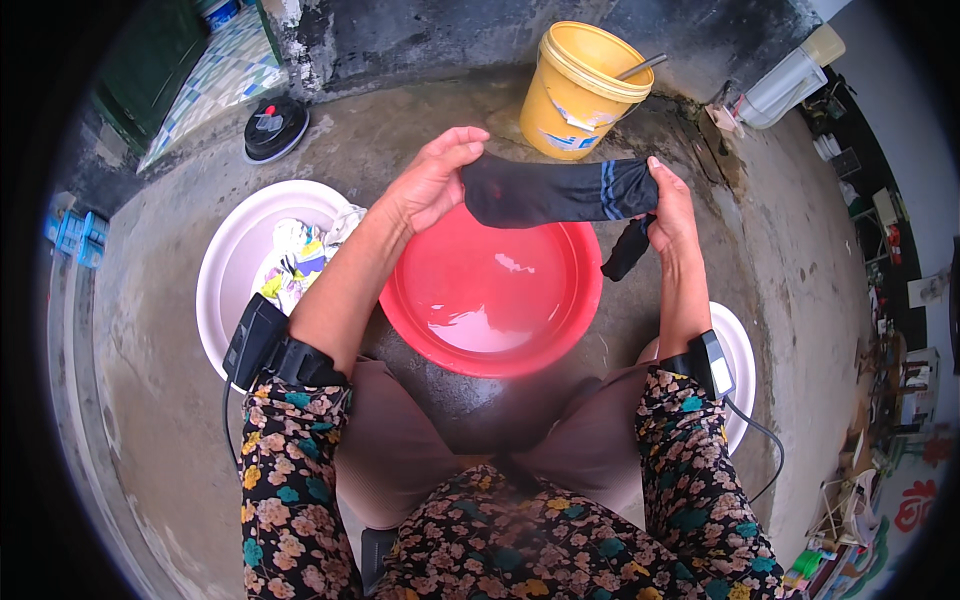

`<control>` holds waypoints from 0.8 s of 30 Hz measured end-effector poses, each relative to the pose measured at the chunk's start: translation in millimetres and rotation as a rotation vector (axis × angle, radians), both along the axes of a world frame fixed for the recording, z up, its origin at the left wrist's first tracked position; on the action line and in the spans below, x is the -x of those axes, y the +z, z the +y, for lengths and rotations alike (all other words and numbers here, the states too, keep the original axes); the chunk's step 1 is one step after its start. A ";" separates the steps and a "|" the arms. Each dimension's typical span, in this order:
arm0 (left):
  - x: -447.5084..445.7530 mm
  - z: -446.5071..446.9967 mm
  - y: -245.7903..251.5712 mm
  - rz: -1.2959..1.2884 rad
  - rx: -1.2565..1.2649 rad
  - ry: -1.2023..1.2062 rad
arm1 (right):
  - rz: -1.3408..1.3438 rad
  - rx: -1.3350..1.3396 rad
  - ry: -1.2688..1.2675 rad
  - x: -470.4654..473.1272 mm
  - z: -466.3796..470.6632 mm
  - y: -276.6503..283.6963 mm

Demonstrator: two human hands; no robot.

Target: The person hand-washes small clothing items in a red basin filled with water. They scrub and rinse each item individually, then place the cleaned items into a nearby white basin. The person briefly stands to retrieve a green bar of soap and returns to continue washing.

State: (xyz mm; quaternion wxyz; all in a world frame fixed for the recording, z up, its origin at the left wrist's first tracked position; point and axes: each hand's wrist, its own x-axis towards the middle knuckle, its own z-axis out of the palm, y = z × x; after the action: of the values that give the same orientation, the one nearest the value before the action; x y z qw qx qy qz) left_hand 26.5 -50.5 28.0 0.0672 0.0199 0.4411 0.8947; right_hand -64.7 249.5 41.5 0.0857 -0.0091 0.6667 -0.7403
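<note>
A dark sock with blue stripes (555, 191) is stretched sideways above a red plastic basin (491, 360) of water. At its toe end is my left hand (442, 176), the thumb and fingers closed on the fabric. My right hand (671, 202) grips the striped cuff end. From the right hand also hangs a second dark sock (626, 247), partly hidden by the fingers. To the left, a white basin (217, 277) holds crumpled white and coloured cloth (300, 259). Another white basin (742, 360) shows partly behind the right forearm.
Beyond the red basin stands a yellow bucket (555, 112) with a handle-like rod (643, 66) leaning in it. A black round lidded object (276, 129) sits on the concrete floor near a doorway. Blue-and-white containers (79, 236) stand at far left, assorted household items at far right.
</note>
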 end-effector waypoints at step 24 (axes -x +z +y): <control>6.1 53.5 1.2 0.147 0.587 -0.061 | -0.295 0.498 0.363 -40.1 -57.2 22.6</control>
State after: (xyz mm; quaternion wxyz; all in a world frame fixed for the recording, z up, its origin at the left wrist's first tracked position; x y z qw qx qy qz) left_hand 20.4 3.0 29.2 0.0648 0.0774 0.6837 0.7228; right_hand -24.6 192.3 64.2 0.3066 -0.0410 0.4335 -0.8464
